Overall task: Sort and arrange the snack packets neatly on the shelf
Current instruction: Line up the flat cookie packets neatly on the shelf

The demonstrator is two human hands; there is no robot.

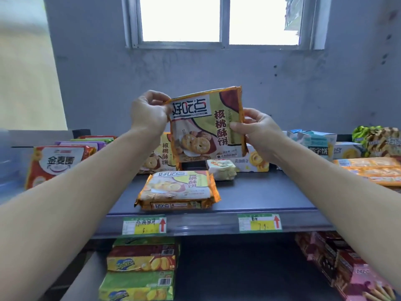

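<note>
I hold a yellow-and-orange walnut biscuit packet upright in the air above the grey top shelf. My left hand pinches its upper left corner. My right hand grips its right edge. Two matching packets lie stacked flat near the shelf's front edge, directly below. Another matching packet stands upright behind them, partly hidden by the held one.
A red-and-white packet stands at the left, with purple and green packets behind. A small pale packet, white boxes and orange packets fill the right. Price tags line the shelf edge. Lemon-yellow packs sit on the lower shelf.
</note>
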